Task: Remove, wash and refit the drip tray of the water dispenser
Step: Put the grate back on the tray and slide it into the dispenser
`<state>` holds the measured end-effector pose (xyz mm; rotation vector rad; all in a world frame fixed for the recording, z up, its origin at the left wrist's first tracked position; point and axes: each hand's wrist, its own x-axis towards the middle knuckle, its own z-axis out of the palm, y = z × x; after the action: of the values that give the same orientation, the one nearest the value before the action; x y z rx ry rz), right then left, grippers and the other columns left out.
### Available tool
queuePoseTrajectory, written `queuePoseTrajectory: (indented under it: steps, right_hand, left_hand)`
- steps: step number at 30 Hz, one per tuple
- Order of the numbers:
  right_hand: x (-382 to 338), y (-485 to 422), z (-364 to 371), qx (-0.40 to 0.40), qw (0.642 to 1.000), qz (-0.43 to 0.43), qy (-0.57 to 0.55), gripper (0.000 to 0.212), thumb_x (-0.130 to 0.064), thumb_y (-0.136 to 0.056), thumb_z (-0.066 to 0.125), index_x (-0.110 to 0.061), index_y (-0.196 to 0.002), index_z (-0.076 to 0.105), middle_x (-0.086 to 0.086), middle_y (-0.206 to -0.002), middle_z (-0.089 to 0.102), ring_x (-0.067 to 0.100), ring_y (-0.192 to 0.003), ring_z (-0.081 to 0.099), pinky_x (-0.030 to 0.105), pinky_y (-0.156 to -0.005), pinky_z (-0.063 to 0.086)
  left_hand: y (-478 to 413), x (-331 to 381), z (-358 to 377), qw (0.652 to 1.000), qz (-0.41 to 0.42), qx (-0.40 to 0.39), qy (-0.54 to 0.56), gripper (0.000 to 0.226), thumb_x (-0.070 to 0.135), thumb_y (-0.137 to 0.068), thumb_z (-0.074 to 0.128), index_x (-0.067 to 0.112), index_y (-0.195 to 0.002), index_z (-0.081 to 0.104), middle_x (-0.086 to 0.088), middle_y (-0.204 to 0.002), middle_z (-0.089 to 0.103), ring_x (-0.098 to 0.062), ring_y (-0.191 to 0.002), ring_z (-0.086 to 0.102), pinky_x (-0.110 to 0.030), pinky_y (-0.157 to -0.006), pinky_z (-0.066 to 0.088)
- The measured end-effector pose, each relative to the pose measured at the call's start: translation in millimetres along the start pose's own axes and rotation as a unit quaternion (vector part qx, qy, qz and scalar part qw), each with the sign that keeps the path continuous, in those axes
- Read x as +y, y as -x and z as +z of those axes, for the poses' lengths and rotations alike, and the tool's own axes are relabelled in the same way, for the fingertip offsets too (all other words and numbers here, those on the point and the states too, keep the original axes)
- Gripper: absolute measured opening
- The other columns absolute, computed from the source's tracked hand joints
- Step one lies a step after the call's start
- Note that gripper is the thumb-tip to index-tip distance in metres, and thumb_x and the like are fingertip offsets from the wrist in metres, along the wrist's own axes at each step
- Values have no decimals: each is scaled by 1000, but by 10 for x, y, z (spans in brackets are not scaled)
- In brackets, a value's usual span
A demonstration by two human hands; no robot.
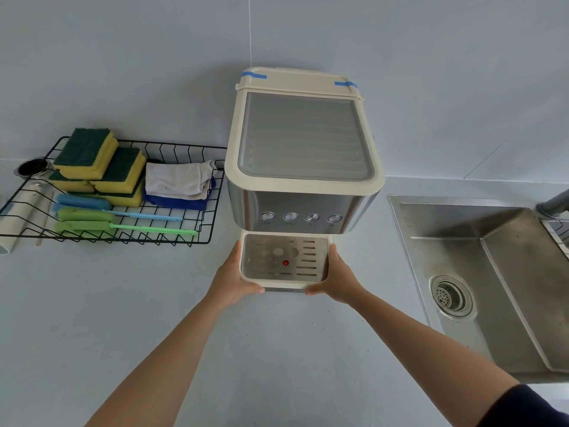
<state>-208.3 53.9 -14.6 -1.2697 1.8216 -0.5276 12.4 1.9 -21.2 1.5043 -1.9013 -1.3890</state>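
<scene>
Both hands, left hand (229, 280) and right hand (337, 280), grip the drip tray (284, 261) between them.

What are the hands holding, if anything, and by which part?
The drip tray, by its two sides: the left hand grips its left side, the right hand its right side.

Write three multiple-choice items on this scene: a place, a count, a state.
1. The sink lies on which side of the water dispenser? A left B right C behind
2. How many round buttons are on its front? A two B four C six
3. The drip tray is: A gripped by both hands B gripped by one hand C untouched
Answers: 1 B, the basin sits to its right; 2 B, four in a row; 3 A, the left hand and right hand clasp its sides.
</scene>
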Motion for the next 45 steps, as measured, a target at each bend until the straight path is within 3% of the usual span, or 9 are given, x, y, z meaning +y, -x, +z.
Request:
queuePoseTrajectory:
  steps: [11,19,23,26,30,35,39,42,45]
  right_hand:
    - [-7,-19,-7,-1,1000,-6,9,87,-10,-60,83,-11,-125,26,8,-125,48,15,-102,47,28,-80,49]
    - [-79,-143,-83,-5,1000,19,14,82,-10,-58,83,-10,-120,30,8,-121,51,19,-100,50,24,-70,49]
    - [-85,-214,-103,-5,1000,24,12,80,-10,-57,84,-10,-120,34,8,-120,52,19,-99,50,17,-61,46]
    - [-73,-271,-118,-2,999,34,15,80,-11,-56,84,-9,-121,37,9,-121,52,23,-105,52,24,-72,48]
    - [-54,-305,-113,-6,999,38,25,79,-11,-56,85,-8,-119,39,10,-122,52,24,-106,52,26,-79,46]
    - [-45,-312,-112,-10,999,38,29,80,-11,-56,85,-8,-120,37,9,-122,52,22,-104,51,24,-78,45]
    - [-41,-298,-116,-16,999,35,30,81,-12,-57,84,-9,-121,36,8,-122,50,18,-99,48,15,-65,42]
    - [-60,-288,-126,-22,998,38,40,81,-14,-58,84,-9,-121,34,8,-122,48,18,-99,47,22,-70,43]
    - [-72,-265,-129,-20,998,30,45,82,-15,-60,83,-9,-123,31,7,-123,45,18,-100,46,20,-69,42]
  left_hand:
    - [-47,20,-19,999,-14,-6,-28,104,11,-57,82,28,-138,20,9,-117,51,-15,-103,51,-24,-79,42]
    - [-202,72,-52,996,-55,-19,-61,117,17,-62,81,23,-146,0,-6,-148,33,-27,-129,40,-36,-99,41]
    - [-261,88,-62,996,-59,-12,-60,111,17,-61,81,21,-145,8,-6,-141,41,-25,-121,44,-33,-93,44]
    - [-282,97,-52,997,-52,-4,-58,102,17,-60,81,20,-140,18,-4,-131,49,-20,-107,48,-29,-82,45]
    - [-280,76,-24,998,-41,6,-43,92,16,-58,82,20,-131,27,0,-120,51,-20,-105,51,-28,-78,45]
    - [-282,66,-30,998,-35,3,-47,93,15,-59,82,21,-132,26,-1,-122,52,-17,-101,48,-27,-78,44]
    - [-265,81,-41,998,-30,-4,-49,96,14,-60,82,23,-134,22,-2,-125,50,-17,-103,48,-25,-74,44]
    - [-254,108,-57,998,-32,-9,-56,95,15,-60,82,22,-134,23,-1,-126,49,-15,-103,46,-21,-72,43]
    - [-256,129,-67,998,-28,-9,-61,92,14,-58,82,19,-132,26,-1,-126,48,-14,-103,46,-26,-79,44]
